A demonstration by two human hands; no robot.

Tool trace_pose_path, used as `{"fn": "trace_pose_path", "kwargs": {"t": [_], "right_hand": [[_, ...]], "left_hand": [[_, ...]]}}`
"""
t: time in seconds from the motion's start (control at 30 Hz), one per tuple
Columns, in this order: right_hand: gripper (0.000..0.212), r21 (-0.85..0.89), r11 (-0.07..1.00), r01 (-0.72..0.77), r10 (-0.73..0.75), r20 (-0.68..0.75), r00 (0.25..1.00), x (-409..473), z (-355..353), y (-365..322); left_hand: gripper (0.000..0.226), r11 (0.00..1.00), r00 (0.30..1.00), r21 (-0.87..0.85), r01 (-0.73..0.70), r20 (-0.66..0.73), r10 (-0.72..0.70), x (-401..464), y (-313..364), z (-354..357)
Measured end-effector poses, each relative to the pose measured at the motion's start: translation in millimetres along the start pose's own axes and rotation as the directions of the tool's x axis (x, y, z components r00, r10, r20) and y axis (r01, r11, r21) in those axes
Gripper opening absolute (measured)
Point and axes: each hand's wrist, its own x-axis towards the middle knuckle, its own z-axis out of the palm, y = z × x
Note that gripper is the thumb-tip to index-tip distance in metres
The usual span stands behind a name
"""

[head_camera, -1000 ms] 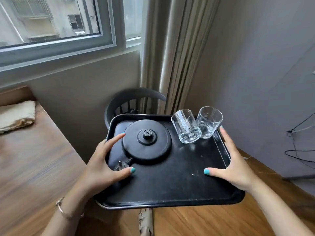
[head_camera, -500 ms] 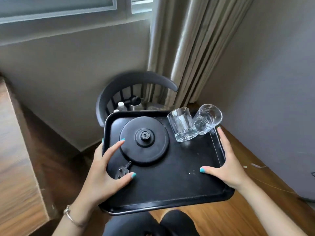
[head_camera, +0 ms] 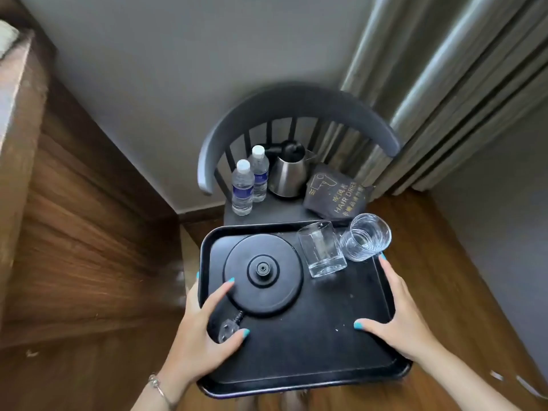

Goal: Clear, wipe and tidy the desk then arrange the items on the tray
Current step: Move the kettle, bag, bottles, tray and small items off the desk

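While both my hands, left and right, grip the tray with fingers clamped on its edges, two glasses lean together.

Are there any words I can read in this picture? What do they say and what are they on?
"HAIR DRIER", in gold letters on the dark bag lying on the chair seat.
Chinese characters above and below those words on the same bag: too blurred to read.
Blue labels on the two water bottles: too small to read.
Nothing is written on the tray, the glasses or the kettle.
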Motion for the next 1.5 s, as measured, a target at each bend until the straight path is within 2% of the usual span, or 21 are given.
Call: {"fn": "trace_pose_path", "kwargs": {"t": [0.2, 0.53, 0.67, 0.87, 0.97, 1.1, 1.3, 1.4, 1.5], "right_hand": [[0.126, -0.028, 1.0, 0.003, -0.001, 0.069, 0.998, 73.4, 59.6, 56.7], [0.128, -0.052, 0.997, 0.064, -0.062, 0.049, 0.997, 184.6, 127.6, 114.4], [0.126, -0.065, 0.996, 0.064, -0.059, 0.07, 0.996, 208.6, 135.5, 118.9], [0.128, -0.099, 0.993, 0.057, -0.052, 0.052, 0.997, 238.1, 138.6, 122.5], [0.128, -0.12, 0.992, 0.033, -0.03, 0.027, 0.999, 251.4, 138.4, 122.3], [0.131, -0.122, 0.992, 0.033, -0.033, 0.002, 0.999, 259.7, 137.8, 122.6], [0.139, -0.157, 0.987, -0.032, 0.035, 0.017, 0.999, 259.0, 140.3, 126.1], [0.143, -0.234, 0.97, -0.067, 0.073, 0.018, 0.997, 259.7, 139.9, 121.6], [0.138, -0.289, 0.951, -0.113, 0.122, 0.014, 0.992, 252.4, 137.4, 111.6]], "left_hand": [[0.084, 0.997, 0.996, 0.014, 0.077, -0.037, -0.076, 21.8, -80.3, 34.5], [0.089, 0.991, 0.995, 0.1, 0.092, -0.055, -0.086, 98.3, -183.0, 74.2], [0.09, 0.99, 0.992, 0.074, 0.116, -0.056, -0.112, 116.1, -194.3, 83.5], [0.12, 0.981, 0.977, 0.032, 0.189, -0.108, -0.185, 137.8, -195.9, 90.0], [0.128, 0.98, 0.975, 0.043, 0.194, -0.123, -0.188, 150.0, -194.0, 92.9], [0.132, 0.976, 0.975, 0.093, 0.199, -0.122, -0.187, 162.8, -195.3, 93.3], [0.13, 0.957, 0.961, 0.097, 0.272, -0.07, -0.266, 161.6, -191.9, 89.7], [0.137, 0.931, 0.945, 0.164, 0.326, -0.048, -0.322, 161.5, -192.8, 89.5], [0.145, 0.848, 0.887, 0.287, 0.445, -0.014, -0.461, 161.6, -187.2, 87.7]]}}
